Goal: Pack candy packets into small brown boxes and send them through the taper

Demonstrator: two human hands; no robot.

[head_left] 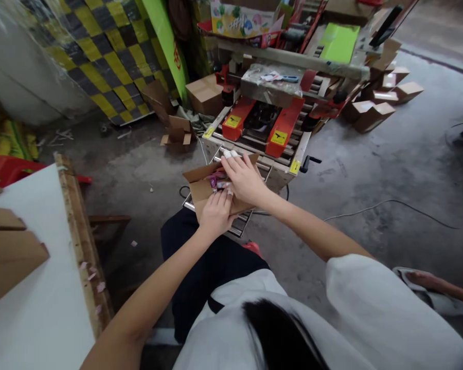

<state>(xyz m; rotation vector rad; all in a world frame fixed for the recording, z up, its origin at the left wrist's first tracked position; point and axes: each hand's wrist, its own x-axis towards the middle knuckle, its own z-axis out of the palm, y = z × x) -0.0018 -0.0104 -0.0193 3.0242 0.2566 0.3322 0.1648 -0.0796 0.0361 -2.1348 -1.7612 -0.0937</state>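
Observation:
An open cardboard box (pixel 199 191) stands tilted on a short roller track, its flaps raised. Inside are small purple and pink packets (pixel 214 181), partly covered by my hands. My left hand (pixel 216 209) is at the near side of the box, its fingers bent over the cardboard and their tips close to the packets. Across the right part of the box lies my right hand (pixel 245 179), fingers stretched out towards the far flap. White coverings show on some of its fingertips. What lies beneath my right palm is hidden.
Beyond the box stands a carton-sealing machine (pixel 280 134) with red guides and a side crank. Folded cartons (pixel 374 110) lie to its right. On the left a white-topped table (pixel 34 205) carries cardboard. A cable (pixel 389 201) crosses the floor; another person's arm (pixel 443 288) shows at right.

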